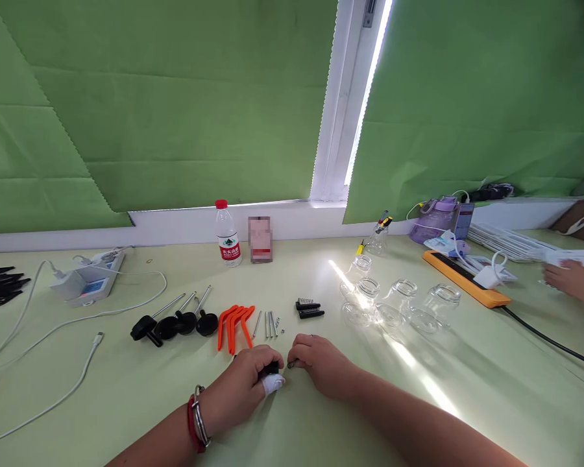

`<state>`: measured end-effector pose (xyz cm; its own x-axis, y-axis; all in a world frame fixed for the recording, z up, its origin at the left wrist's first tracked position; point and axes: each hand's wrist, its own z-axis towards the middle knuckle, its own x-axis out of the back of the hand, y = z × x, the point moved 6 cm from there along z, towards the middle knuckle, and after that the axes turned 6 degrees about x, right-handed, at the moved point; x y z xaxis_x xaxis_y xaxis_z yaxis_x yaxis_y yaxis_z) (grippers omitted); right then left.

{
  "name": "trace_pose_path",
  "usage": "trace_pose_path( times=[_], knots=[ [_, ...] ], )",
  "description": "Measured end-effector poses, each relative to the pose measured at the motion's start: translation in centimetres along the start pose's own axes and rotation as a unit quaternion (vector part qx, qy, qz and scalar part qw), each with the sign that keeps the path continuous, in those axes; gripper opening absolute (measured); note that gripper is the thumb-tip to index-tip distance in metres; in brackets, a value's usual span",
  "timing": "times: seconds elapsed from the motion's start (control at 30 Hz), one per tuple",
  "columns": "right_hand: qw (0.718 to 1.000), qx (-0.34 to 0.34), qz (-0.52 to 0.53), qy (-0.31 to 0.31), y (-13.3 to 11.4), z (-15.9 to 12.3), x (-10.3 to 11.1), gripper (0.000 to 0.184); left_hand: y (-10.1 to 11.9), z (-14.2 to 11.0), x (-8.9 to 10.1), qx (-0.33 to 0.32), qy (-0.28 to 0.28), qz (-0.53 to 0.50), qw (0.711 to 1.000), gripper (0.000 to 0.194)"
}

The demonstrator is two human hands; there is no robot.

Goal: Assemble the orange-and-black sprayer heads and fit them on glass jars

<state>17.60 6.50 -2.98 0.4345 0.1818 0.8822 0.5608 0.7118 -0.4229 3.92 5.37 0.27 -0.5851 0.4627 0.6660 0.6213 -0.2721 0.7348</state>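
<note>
- Pinching away at the near middle of the desk (141, 402), and both hands are busy: the left hand (243, 389) has its grip closed on a small black part (269, 370), half hidden by the fingers.
- Just across from it, the right hand (324, 364) has its grip closed on a tiny metal piece (292, 364), coil-like from here, and the two pieces look apart, so no join there yet!
- Just beyond the hands, two black holders (311, 314) lie side by side with a spring (307, 301) along the far one; whether it is seated, we cannot tell.
- Left of those, the small hardware is all loose: metal screws (271, 324) lined up, little nuts (282, 331) beside them, none fitted.
- Further left, the orange levers (236, 324) lie in a bunch, unattached.
- Then come the black round pieces (207, 323), with metal rods (168, 305) running out from the group; that much appears assembled.
- Over on the right, the clear glass vessels (368, 295) stand well apart from the black pieces, nothing fitted to them.
- My call: early going, most pieces separate.
</note>
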Motion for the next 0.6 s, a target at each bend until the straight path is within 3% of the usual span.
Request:
trace_pose_path(
  times=[0.27, 0.6],
  knots=[
    [0.999, 0.01, 0.04, 0.03, -0.1, 0.0, 0.3, 0.024, 0.0, 0.0, -0.1, -0.005, 0.004, 0.011, 1.0, 0.012],
    [0.998, 0.04, -0.042, -0.033, -0.5, -0.1, -0.7, 0.058, 0.2, -0.1, -0.1, 0.001, -0.002, 0.007, 1.0, 0.009]
  ],
)
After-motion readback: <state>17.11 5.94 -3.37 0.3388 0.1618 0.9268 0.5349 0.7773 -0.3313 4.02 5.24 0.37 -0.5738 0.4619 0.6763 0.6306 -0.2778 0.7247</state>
